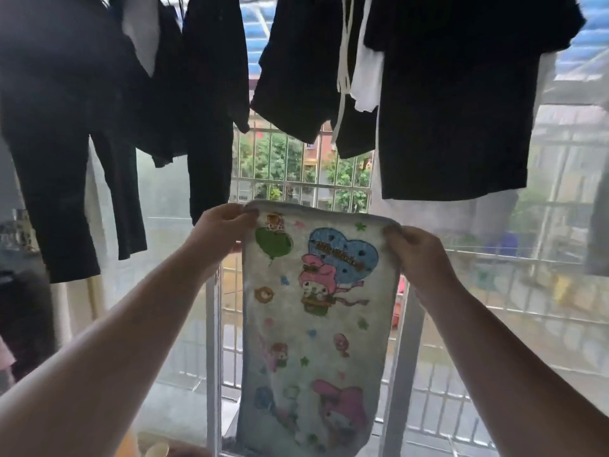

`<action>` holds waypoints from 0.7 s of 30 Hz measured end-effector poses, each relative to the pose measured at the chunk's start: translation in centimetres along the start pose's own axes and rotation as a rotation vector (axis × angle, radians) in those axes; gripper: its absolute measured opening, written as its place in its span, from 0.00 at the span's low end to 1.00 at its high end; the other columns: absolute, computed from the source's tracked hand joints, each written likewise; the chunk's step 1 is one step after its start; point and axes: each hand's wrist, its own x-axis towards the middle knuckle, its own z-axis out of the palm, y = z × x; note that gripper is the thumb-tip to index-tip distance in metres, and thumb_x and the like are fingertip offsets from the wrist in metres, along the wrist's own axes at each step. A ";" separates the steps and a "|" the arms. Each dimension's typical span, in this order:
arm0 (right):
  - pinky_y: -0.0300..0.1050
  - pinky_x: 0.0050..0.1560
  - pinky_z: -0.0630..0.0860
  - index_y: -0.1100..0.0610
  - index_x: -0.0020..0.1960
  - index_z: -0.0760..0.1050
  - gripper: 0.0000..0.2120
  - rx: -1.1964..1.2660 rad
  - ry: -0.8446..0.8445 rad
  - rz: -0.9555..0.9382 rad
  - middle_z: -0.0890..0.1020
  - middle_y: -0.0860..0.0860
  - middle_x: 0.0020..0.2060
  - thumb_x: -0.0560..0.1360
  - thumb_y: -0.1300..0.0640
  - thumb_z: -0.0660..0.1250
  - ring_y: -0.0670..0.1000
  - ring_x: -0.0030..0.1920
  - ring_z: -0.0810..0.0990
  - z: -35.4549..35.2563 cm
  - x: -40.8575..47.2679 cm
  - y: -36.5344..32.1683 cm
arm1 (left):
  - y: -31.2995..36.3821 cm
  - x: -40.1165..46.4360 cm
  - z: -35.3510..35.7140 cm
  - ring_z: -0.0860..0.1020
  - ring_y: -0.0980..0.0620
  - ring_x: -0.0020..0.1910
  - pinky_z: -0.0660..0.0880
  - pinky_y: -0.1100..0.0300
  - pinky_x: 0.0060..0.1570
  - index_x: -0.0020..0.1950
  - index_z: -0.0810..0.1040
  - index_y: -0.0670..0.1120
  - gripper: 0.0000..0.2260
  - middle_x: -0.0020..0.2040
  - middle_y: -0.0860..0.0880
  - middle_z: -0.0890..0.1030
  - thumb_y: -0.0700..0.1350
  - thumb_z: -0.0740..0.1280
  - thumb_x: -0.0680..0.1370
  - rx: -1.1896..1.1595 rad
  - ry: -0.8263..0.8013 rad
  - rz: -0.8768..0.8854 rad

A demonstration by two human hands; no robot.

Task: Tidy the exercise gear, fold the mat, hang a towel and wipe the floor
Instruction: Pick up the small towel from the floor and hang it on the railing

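A small white towel (316, 328) printed with pink cartoon rabbits, balloons and stars hangs spread out in front of me. My left hand (219, 235) pinches its top left corner. My right hand (417, 255) pinches its top right corner. Both arms reach forward and up, holding the towel below a row of hanging clothes. The towel's lower edge hangs free near the bottom of the view.
Dark shirts and trousers (451, 94) hang overhead on a drying line across the whole view. Behind the towel stands a white barred window grille (296, 173) with trees and buildings beyond. Frosted panels flank the bars at left and right.
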 end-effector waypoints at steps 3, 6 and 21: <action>0.49 0.41 0.81 0.55 0.47 0.83 0.09 0.023 -0.008 0.055 0.86 0.55 0.41 0.78 0.49 0.69 0.57 0.43 0.86 3.1 5.0 4.4 | -4.0 5.3 2.0 0.83 0.47 0.43 0.82 0.50 0.44 0.49 0.83 0.45 0.06 0.45 0.42 0.85 0.46 0.68 0.79 0.023 0.023 -0.030; 0.53 0.42 0.82 0.57 0.48 0.84 0.09 0.036 -0.019 0.088 0.86 0.56 0.41 0.77 0.52 0.69 0.59 0.45 0.85 6.0 9.3 8.7 | -7.8 10.6 3.7 0.82 0.49 0.39 0.80 0.54 0.40 0.48 0.83 0.46 0.07 0.40 0.47 0.84 0.49 0.69 0.77 0.045 0.038 -0.040; 0.64 0.38 0.81 0.65 0.42 0.81 0.17 0.002 0.113 0.174 0.83 0.63 0.37 0.77 0.50 0.67 0.58 0.34 0.82 18.6 37.2 31.1 | -28.3 44.7 11.1 0.81 0.43 0.42 0.81 0.48 0.44 0.46 0.81 0.46 0.11 0.43 0.44 0.83 0.54 0.71 0.75 -0.021 -0.017 -0.087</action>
